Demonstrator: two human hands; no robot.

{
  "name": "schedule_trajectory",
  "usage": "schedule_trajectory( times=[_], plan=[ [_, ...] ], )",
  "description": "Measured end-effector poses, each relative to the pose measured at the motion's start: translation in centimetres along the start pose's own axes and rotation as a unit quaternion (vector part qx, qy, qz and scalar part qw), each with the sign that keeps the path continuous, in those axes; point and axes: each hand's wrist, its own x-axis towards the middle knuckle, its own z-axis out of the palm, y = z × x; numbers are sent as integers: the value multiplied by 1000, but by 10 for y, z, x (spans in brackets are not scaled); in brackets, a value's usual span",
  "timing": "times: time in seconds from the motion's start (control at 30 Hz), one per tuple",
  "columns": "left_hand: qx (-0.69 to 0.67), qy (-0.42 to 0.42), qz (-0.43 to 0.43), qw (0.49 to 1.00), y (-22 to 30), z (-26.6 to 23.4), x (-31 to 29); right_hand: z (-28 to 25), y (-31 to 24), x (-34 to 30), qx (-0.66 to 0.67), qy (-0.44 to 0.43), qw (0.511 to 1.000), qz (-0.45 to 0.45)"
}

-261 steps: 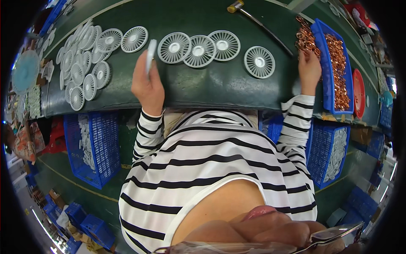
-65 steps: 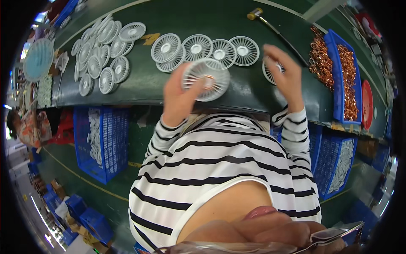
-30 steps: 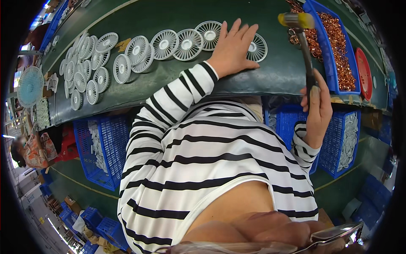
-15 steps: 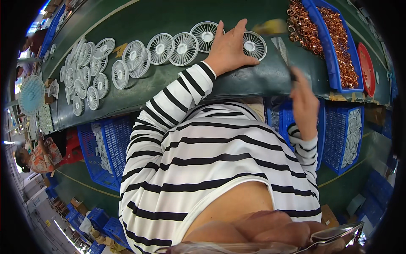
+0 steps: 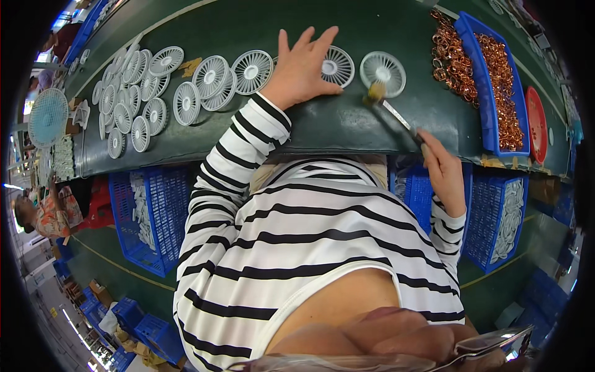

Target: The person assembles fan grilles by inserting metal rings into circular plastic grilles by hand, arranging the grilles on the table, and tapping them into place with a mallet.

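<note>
My left hand (image 5: 302, 73) is spread out, thumb apart, over a row of white spoked plastic wheels. Its thumb and fingers lie at the edge of one wheel (image 5: 338, 65), and the palm hides part of the row. A hammer with a yellowish head (image 5: 375, 92) and a pale shaft is gripped in my right hand (image 5: 444, 168). The hammer head is over the near part of another wheel (image 5: 389, 61), close to its hub; whether it touches is too blurred to tell. Further left lie several more wheels (image 5: 253, 71).
A heap of wheels (image 5: 123, 93) covers the left of the green table (image 5: 347, 133). Copper-coloured rings (image 5: 449, 53) lie beside a blue tray (image 5: 484, 93) of the same rings at right. A red tray (image 5: 535, 124) stands beyond. Blue crates (image 5: 170, 217) sit below the table edge.
The hammer has come down from its raised, blurred position to the rightmost wheel. My left hand has left that wheel and moved left; the neighbouring wheel has slid right.
</note>
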Motion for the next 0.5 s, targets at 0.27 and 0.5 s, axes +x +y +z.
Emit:
schedule_trajectory(
  times=[0.27, 0.5],
  plan=[
    [-75, -9, -23, 997, 10, 9, -3, 18, -35, 14, 64, 160, 980, -101],
    [-93, -46, -70, 992, 8, 12, -7, 24, -35, 29, 37, 114, 990, -81]
  ],
)
